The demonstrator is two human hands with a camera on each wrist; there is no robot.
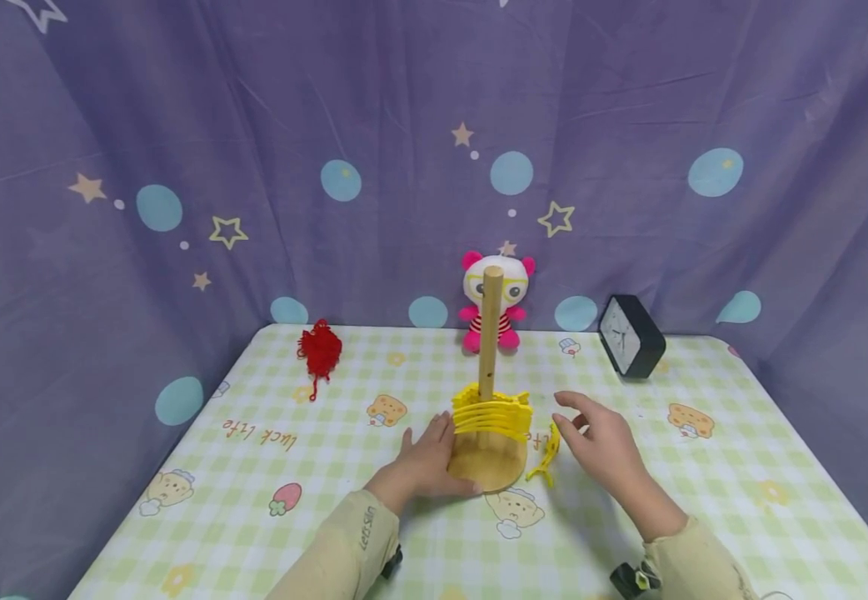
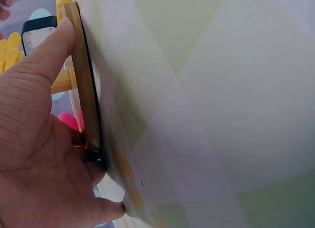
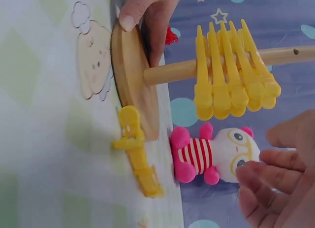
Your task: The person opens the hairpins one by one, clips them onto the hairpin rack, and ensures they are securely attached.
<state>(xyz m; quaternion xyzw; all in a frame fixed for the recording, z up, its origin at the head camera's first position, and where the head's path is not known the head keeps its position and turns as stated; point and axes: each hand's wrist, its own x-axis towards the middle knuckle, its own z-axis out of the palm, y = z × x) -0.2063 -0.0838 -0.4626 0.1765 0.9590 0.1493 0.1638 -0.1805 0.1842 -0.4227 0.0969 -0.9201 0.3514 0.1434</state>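
Note:
A wooden stand with an upright post (image 1: 488, 350) and a round base (image 1: 479, 467) stands mid-table. My left hand (image 1: 426, 467) holds the base at its left; in the left wrist view its thumb lies on the base's rim (image 2: 87, 90), with some fingers hidden behind. Several thin, curved yellow plastic pieces (image 3: 231, 80) are stacked around the post, above the base. Another yellow piece (image 1: 548, 457), forked at one end, lies on the table right of the base. Near it hovers my right hand (image 1: 605, 442), fingers loosely bent and apart, holding nothing.
Behind the post sits a pink and white panda doll (image 1: 509, 329). A black-framed clock (image 1: 632, 337) stands at the back right, and a red yarn bundle (image 1: 321, 350) lies at the back left. The checked tablecloth (image 1: 239, 517) reaches a purple curtain (image 1: 404, 100).

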